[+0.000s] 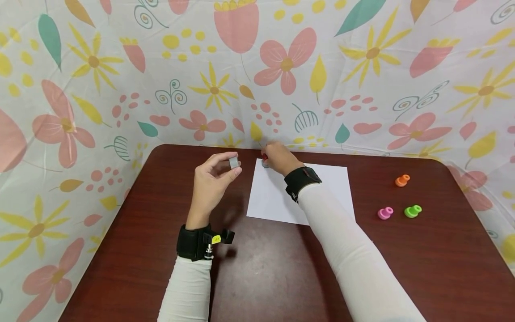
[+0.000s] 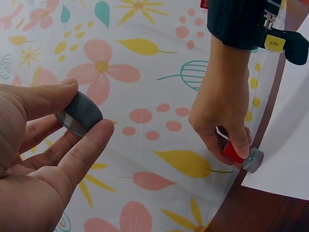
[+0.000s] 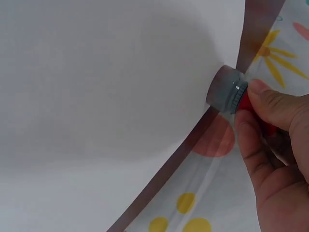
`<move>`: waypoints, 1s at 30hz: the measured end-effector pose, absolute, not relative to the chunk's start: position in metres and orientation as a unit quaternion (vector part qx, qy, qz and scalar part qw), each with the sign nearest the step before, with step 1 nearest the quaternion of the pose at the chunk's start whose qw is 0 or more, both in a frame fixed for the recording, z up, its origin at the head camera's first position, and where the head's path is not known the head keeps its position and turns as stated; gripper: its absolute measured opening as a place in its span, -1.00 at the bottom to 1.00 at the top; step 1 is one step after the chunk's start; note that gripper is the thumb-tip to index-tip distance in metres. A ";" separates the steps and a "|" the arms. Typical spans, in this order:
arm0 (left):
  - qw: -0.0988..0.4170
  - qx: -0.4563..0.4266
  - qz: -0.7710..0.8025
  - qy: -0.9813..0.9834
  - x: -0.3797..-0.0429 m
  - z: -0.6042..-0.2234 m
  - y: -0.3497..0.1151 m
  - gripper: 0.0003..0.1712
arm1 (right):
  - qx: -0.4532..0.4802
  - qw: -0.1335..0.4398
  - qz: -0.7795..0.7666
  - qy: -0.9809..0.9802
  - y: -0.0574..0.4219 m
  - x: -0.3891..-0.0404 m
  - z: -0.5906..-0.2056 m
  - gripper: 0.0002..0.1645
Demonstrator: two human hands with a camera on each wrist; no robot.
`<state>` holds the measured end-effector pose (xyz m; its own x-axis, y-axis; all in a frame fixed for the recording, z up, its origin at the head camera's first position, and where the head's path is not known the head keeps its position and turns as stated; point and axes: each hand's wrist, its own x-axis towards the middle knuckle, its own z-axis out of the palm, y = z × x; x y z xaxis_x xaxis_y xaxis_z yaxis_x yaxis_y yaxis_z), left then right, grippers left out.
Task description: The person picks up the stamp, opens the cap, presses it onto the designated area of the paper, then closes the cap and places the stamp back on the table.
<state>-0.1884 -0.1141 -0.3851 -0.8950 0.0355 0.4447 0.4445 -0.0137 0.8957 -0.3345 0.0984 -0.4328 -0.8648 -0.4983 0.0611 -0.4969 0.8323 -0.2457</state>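
Between thumb and fingertips my left hand (image 1: 211,181) pinches a small grey cap (image 2: 83,115), raised above the table to the left of the paper. My right hand (image 1: 280,157) grips a stamp by its red handle (image 2: 233,151). The stamp's round grey base (image 3: 225,89) is at the far left corner of a white sheet of paper (image 1: 277,197); whether it touches the paper is hard to tell. Fingers cover most of the red handle. No mark shows on the visible part of the sheet.
Right of the paper stand an orange stamp (image 1: 402,180), a pink stamp (image 1: 385,213) and a green stamp (image 1: 412,211). They are on a dark brown table (image 1: 265,277). A flower-patterned curtain (image 1: 245,89) hangs along the table's back edge and sides.
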 end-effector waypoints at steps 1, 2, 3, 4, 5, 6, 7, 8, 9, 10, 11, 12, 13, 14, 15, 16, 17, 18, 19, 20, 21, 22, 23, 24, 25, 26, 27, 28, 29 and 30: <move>0.147 -0.175 -0.690 -0.686 -0.188 -0.385 -0.114 -0.58 | -0.257 0.004 -0.127 0.958 0.098 -0.334 -0.433 -0.85; 0.148 -0.175 -0.690 -0.686 -0.189 -0.386 -0.114 -0.58 | -0.254 0.006 -0.127 0.959 0.097 -0.332 -0.433 -0.85; 0.148 -0.175 -0.690 -0.686 -0.189 -0.386 -0.113 -0.58 | -0.254 0.006 -0.125 0.959 0.096 -0.332 -0.432 -0.86; 0.148 -0.175 -0.690 -0.686 -0.189 -0.386 -0.113 -0.58 | -0.253 0.007 -0.124 0.959 0.096 -0.331 -0.432 -0.87; 0.148 -0.176 -0.691 -0.686 -0.189 -0.387 -0.113 -0.59 | -0.254 0.009 -0.122 0.959 0.095 -0.330 -0.431 -0.87; 0.149 -0.176 -0.691 -0.685 -0.189 -0.387 -0.113 -0.59 | -0.255 0.010 -0.120 0.959 0.095 -0.330 -0.430 -0.88; 0.148 -0.175 -0.691 -0.685 -0.189 -0.387 -0.113 -0.59 | -0.255 0.012 -0.121 0.959 0.094 -0.330 -0.429 -0.88; 0.149 -0.175 -0.691 -0.685 -0.189 -0.387 -0.113 -0.60 | -0.255 0.015 -0.121 0.959 0.094 -0.330 -0.428 -0.88; 0.148 -0.175 -0.692 -0.685 -0.189 -0.387 -0.113 -0.59 | -0.255 0.017 -0.122 0.959 0.094 -0.331 -0.427 -0.88; 0.148 -0.175 -0.692 -0.684 -0.190 -0.388 -0.113 -0.59 | -0.254 0.021 -0.124 0.959 0.094 -0.331 -0.426 -0.88; 0.147 -0.175 -0.693 -0.684 -0.190 -0.387 -0.113 -0.59 | -0.253 0.024 -0.127 0.959 0.094 -0.332 -0.426 -0.88; 0.147 -0.174 -0.693 -0.684 -0.190 -0.387 -0.113 -0.59 | -0.252 0.027 -0.128 0.959 0.095 -0.333 -0.426 -0.88; 0.147 -0.174 -0.692 -0.685 -0.190 -0.387 -0.113 -0.59 | -0.251 0.029 -0.131 0.959 0.095 -0.334 -0.427 -0.88; 0.147 -0.173 -0.692 -0.686 -0.191 -0.387 -0.114 -0.59 | -0.250 0.032 -0.133 0.959 0.096 -0.334 -0.427 -0.87; 0.146 -0.172 -0.692 -0.686 -0.191 -0.387 -0.114 -0.59 | -0.251 0.033 -0.134 0.958 0.096 -0.335 -0.427 -0.88; 0.146 -0.172 -0.691 -0.686 -0.191 -0.388 -0.114 -0.59 | -0.252 0.035 -0.135 0.958 0.097 -0.335 -0.427 -0.89; 0.145 -0.171 -0.691 -0.687 -0.190 -0.388 -0.114 -0.59 | -0.252 0.037 -0.135 0.958 0.097 -0.336 -0.428 -0.89; 0.144 -0.171 -0.691 -0.687 -0.191 -0.388 -0.113 -0.59 | -0.252 0.039 -0.135 0.958 0.097 -0.336 -0.428 -0.89; 0.143 -0.170 -0.691 -0.688 -0.191 -0.388 -0.113 -0.59 | -0.252 0.040 -0.135 0.957 0.098 -0.336 -0.428 -0.88; 0.143 -0.170 -0.692 -0.687 -0.191 -0.388 -0.113 -0.59 | -0.252 0.040 -0.137 0.957 0.098 -0.337 -0.427 -0.86; 0.142 -0.170 -0.693 -0.686 -0.191 -0.388 -0.113 -0.59 | -0.252 0.040 -0.139 0.957 0.098 -0.337 -0.427 -0.85; 0.142 -0.170 -0.692 -0.687 -0.191 -0.388 -0.113 -0.59 | -0.252 0.039 -0.141 0.957 0.098 -0.337 -0.427 -0.85; 0.142 -0.170 -0.692 -0.687 -0.191 -0.388 -0.113 -0.60 | -0.252 0.039 -0.145 0.956 0.098 -0.337 -0.428 -0.85; 0.142 -0.170 -0.691 -0.688 -0.191 -0.388 -0.113 -0.60 | -0.252 0.037 -0.147 0.956 0.098 -0.337 -0.428 -0.88; 0.142 -0.170 -0.689 -0.690 -0.191 -0.388 -0.113 -0.60 | -0.253 0.035 -0.148 0.955 0.098 -0.336 -0.428 -0.91; 0.143 -0.171 -0.688 -0.691 -0.190 -0.388 -0.113 -0.60 | -0.255 0.034 -0.148 0.955 0.099 -0.336 -0.428 -0.92; 0.144 -0.171 -0.687 -0.691 -0.190 -0.388 -0.113 -0.59 | -0.256 0.033 -0.148 0.955 0.099 -0.336 -0.429 -0.91; 0.144 -0.171 -0.686 -0.693 -0.190 -0.388 -0.113 -0.60 | -0.257 0.032 -0.147 0.955 0.100 -0.335 -0.429 -0.87; 0.144 -0.171 -0.685 -0.693 -0.190 -0.388 -0.113 -0.59 | -0.258 0.032 -0.146 0.955 0.100 -0.335 -0.429 -0.83; 0.144 -0.172 -0.685 -0.694 -0.190 -0.388 -0.113 -0.59 | -0.259 0.032 -0.144 0.955 0.100 -0.334 -0.429 -0.80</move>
<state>-0.1899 -0.1131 -0.3879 -0.8994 0.0407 0.4351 0.4356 0.0037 0.9001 -0.3343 0.1003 -0.4292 -0.8642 -0.5029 0.0143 -0.4846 0.8245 -0.2921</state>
